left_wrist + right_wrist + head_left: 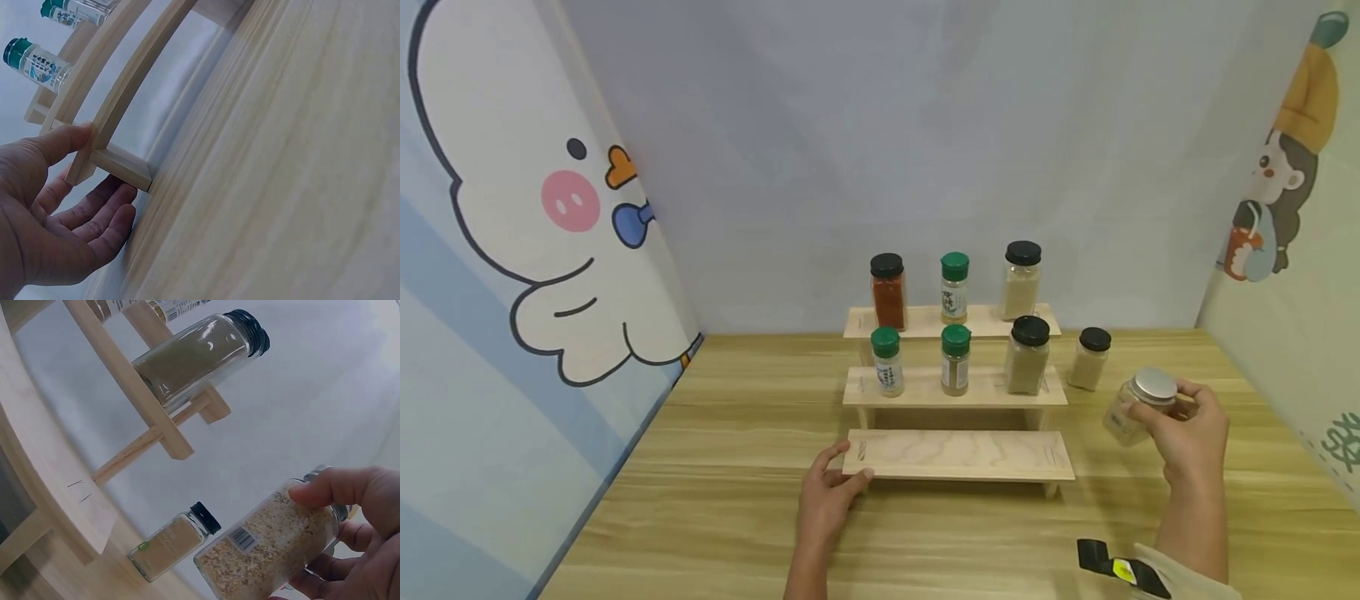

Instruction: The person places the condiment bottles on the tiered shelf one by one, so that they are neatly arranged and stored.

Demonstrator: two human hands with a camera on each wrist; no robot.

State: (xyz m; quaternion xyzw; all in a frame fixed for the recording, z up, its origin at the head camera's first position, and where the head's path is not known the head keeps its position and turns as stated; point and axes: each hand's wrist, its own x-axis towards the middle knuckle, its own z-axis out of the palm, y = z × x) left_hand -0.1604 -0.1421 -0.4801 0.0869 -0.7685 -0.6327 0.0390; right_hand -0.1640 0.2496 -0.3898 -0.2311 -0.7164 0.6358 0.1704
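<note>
My right hand (1195,429) grips a clear glass jar (1127,412) with a silver lid, tilted, to the right of a three-tier wooden spice rack (955,454). Pale, coarse granules and a barcode label show on this jar (269,540) in the right wrist view. With thumb and fingers, my left hand (827,500) pinches the left end of the rack's lowest tier. The left wrist view has the thumb (72,137) against the plank's edge and the other fingers around its end. Nothing stands on that lowest tier.
On the middle tier stand two green-capped shakers (955,360) and a black-lidded jar (1028,357). The top tier bears a red-filled jar (889,293), a green-capped shaker (954,290) and a pale-filled jar (1021,282). A smaller black-lidded jar (1088,360) is on the table (722,467).
</note>
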